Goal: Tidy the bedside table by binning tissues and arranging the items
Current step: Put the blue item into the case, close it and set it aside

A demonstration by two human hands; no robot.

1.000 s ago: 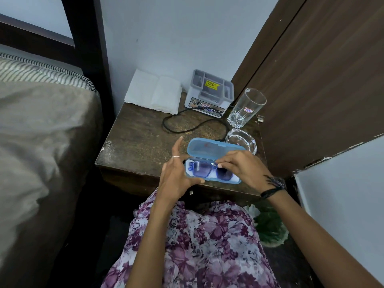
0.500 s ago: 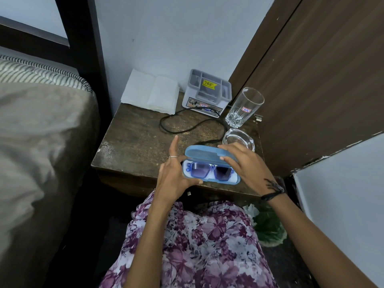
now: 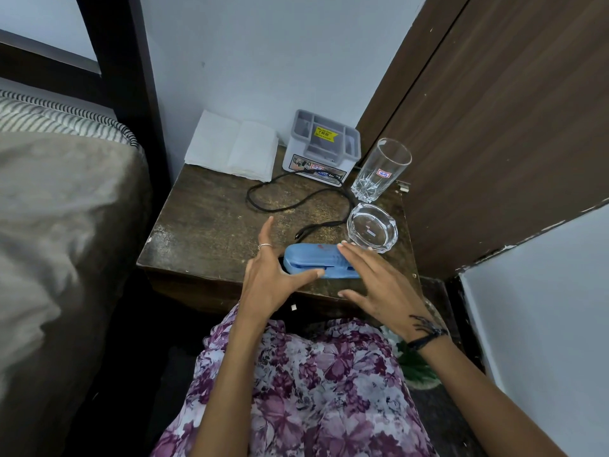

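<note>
A blue glasses case (image 3: 313, 258) lies closed near the front edge of the dark wooden bedside table (image 3: 204, 232). My left hand (image 3: 270, 278) cups its left end, thumb along the front and forefinger pointing up. My right hand (image 3: 375, 285) lies flat on the lid's right part with fingers spread. Folded white tissues (image 3: 234, 150) lean against the wall at the back of the table. A grey organiser box (image 3: 321, 146) stands beside them.
A tall empty glass (image 3: 379, 169) and a glass ashtray (image 3: 372, 227) stand at the right edge. A black cable (image 3: 280, 202) loops across the middle. The bed (image 3: 66, 209) is at left, a wooden door (image 3: 494, 127) at right. Something green (image 3: 418, 367) sits on the floor.
The lid of the glasses case has come down over the sunglasses; the case is now closed. My right hand moved from the lid's edge to lie flat on top.
</note>
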